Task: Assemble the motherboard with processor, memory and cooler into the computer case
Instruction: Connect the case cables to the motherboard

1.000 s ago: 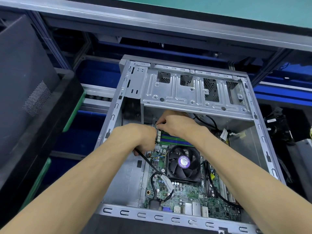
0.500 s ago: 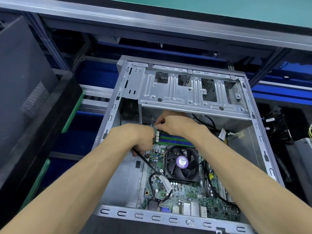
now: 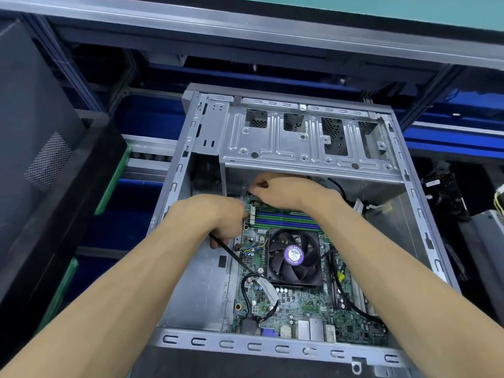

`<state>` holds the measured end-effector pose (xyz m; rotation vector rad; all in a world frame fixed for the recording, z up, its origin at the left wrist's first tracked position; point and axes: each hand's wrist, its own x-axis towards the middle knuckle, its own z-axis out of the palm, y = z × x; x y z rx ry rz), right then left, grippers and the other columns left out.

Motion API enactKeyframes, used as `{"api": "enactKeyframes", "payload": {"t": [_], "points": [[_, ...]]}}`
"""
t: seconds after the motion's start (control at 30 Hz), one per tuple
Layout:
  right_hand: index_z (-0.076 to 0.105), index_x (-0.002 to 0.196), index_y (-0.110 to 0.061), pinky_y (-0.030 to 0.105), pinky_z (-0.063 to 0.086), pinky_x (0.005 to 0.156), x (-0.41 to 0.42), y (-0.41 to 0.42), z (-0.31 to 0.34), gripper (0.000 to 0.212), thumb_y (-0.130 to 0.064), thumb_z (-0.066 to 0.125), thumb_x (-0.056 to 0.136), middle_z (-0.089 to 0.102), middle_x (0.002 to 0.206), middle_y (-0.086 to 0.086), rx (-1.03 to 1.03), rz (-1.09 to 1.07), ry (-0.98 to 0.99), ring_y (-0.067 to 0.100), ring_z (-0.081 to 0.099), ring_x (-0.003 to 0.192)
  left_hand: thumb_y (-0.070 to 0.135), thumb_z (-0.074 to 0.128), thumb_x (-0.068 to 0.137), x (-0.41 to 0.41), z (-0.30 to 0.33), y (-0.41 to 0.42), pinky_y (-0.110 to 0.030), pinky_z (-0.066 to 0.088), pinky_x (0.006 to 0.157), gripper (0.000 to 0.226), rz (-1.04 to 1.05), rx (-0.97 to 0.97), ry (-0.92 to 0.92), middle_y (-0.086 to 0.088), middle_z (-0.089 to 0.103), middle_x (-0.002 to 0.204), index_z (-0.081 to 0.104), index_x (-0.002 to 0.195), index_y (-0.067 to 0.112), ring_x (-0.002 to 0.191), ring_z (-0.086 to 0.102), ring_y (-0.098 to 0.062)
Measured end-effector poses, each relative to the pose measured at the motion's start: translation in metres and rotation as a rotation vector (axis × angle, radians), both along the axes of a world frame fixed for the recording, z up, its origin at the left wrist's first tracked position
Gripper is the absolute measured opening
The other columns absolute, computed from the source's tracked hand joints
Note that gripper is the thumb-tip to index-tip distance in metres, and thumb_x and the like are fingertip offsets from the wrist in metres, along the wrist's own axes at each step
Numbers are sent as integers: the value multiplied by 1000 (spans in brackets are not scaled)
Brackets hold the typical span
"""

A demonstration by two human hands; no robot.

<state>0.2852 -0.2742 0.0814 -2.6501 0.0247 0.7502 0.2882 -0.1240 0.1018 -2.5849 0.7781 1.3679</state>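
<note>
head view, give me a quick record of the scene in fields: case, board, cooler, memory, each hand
case: open metal case, drive cage at far end
board: motherboard lying inside the case
cooler: black fan with purple label, mounted on board
memory: blue and green slots beyond the fan
left hand: left hand grips a black cable
right hand: right hand pinches something small at the board's far corner; item unclear

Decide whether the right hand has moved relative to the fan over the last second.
No. The right hand stays just beyond the fan, over the far left end of the memory slots.
</note>
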Motion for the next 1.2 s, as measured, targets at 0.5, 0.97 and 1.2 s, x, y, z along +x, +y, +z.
{"api": "enactKeyframes", "payload": {"t": [0.5,0.97,1.2], "points": [[39,155,-18,29,33,113,-47,-9,57,49,-25,38,107,41,159,6,-124,126,57,26,40,144,11,48,89,-1,12,0,-40,54,90,31,112,-154,-308,-8,61,121,60,117,17,104,61,-28],[75,98,-25,31,60,74,-126,-73,132,24,-25,52,104,76,86,-4,325,-234,-295,5,71,70,23,58,92,-43,63,-27,-30,52,74,14,-104,-588,-282,12,68,83,66,97,33,75,60,-1],[77,95,-28,35,58,69,-150,-100,119,25,-23,54,103,71,68,-5,389,-401,-515,14,64,61,27,63,96,-106,64,-91,-24,52,89,16,-261,-727,262,10,69,104,66,111,22,96,64,-4]]}}
